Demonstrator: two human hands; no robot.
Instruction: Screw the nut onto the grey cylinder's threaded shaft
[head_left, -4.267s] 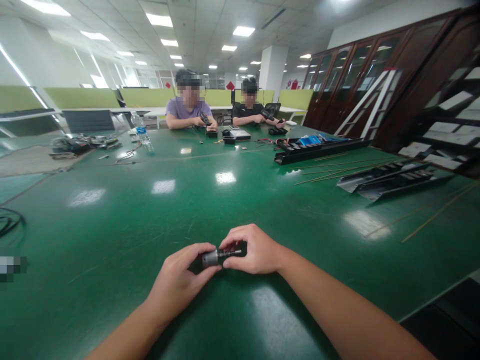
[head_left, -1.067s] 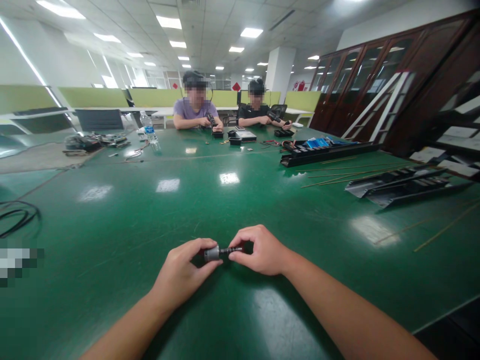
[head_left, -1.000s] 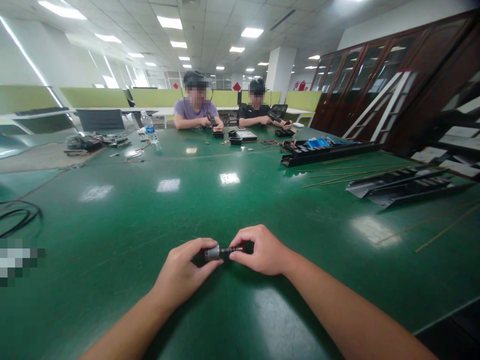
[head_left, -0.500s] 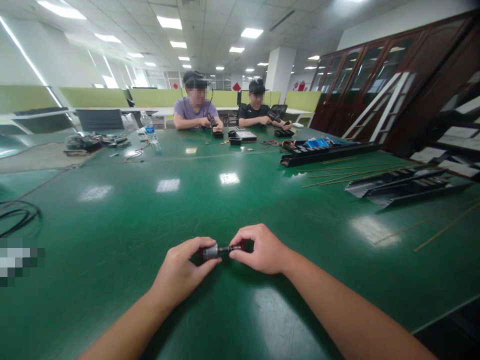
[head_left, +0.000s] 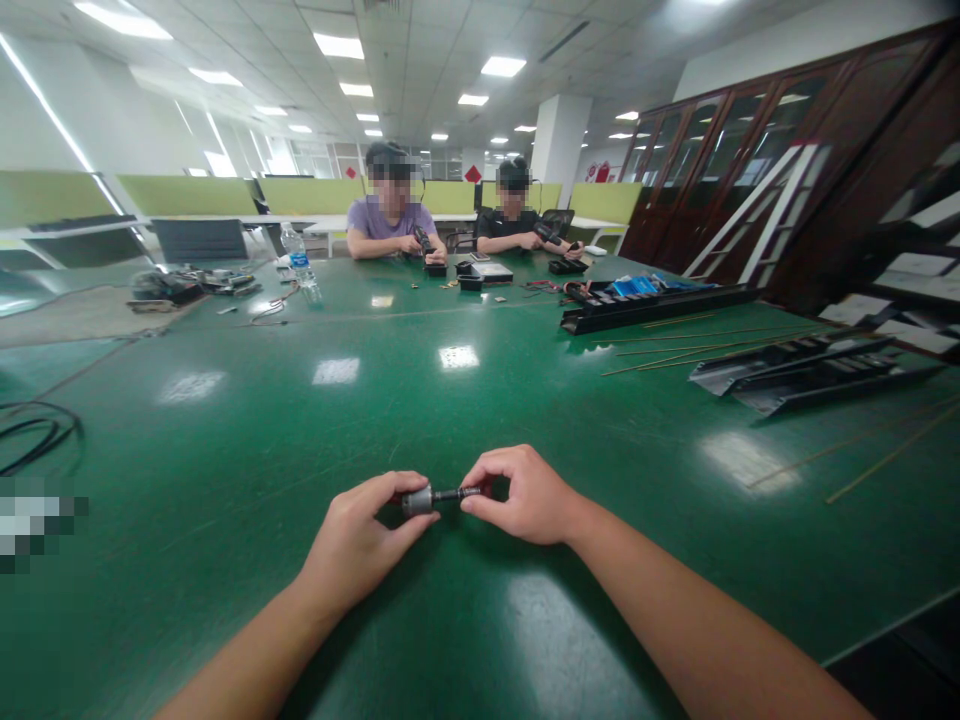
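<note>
Thumb and fingers of my left hand [head_left: 364,535] are closed around a short grey metal cylinder [head_left: 418,501]. From its right side a thin dark rod [head_left: 448,496] sticks out sideways. My right hand [head_left: 529,500] pinches the far end of that rod between thumb and forefinger. Cylinder and rod lie in one line, roughly level, low over the green tabletop [head_left: 420,420]. Whether they are one piece or two joined parts, I cannot tell. The fingertips hide both outer ends.
Two people [head_left: 390,210] sit across the table, each holding a black tool. Black metal channels [head_left: 810,370] and thin rods [head_left: 675,355] lie at right. A water bottle [head_left: 298,258] and a pile of parts [head_left: 187,283] stand at back left, coiled cable [head_left: 37,435] at left.
Both hands keep their hold. The cylinder has shifted very slightly left and up with my left hand, and a little more of the rod shows. My right hand has hardly moved.
</note>
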